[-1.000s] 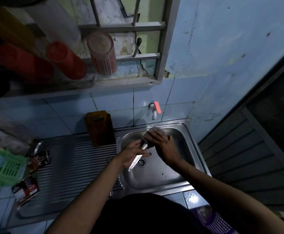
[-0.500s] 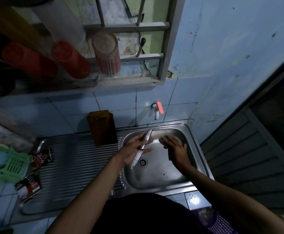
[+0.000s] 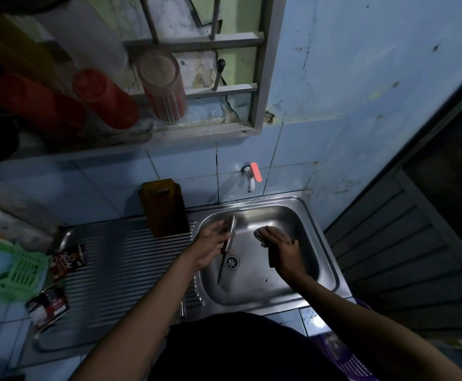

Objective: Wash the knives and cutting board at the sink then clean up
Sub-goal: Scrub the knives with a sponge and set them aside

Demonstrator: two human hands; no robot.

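Over the steel sink (image 3: pixel 320 243) my left hand (image 3: pixel 207 250) grips a knife (image 3: pixel 228 243) around its middle. The metal handle points up toward the wall and the blade tip points down past the drain (image 3: pixel 232 262). My right hand (image 3: pixel 283 253) is apart from the knife, low in the right half of the basin, fingers curled over a pale scrub pad (image 3: pixel 261 235). A brown wooden cutting board (image 3: pixel 165 207) stands upright against the tiled wall on the ribbed drainboard (image 3: pixel 119 270), left of the basin.
A white tap with an orange lever (image 3: pixel 253 176) sits on the wall above the basin; no water shows. A green basket (image 3: pixel 18 270) and two dark packets (image 3: pixel 67 261) lie at the drainboard's left end. Cups stand on the ledge (image 3: pixel 163 86) above.
My right hand let go of the knife handle it was scrubbing and moved right and down into the basin with the pad. My left hand turned the knife more upright.
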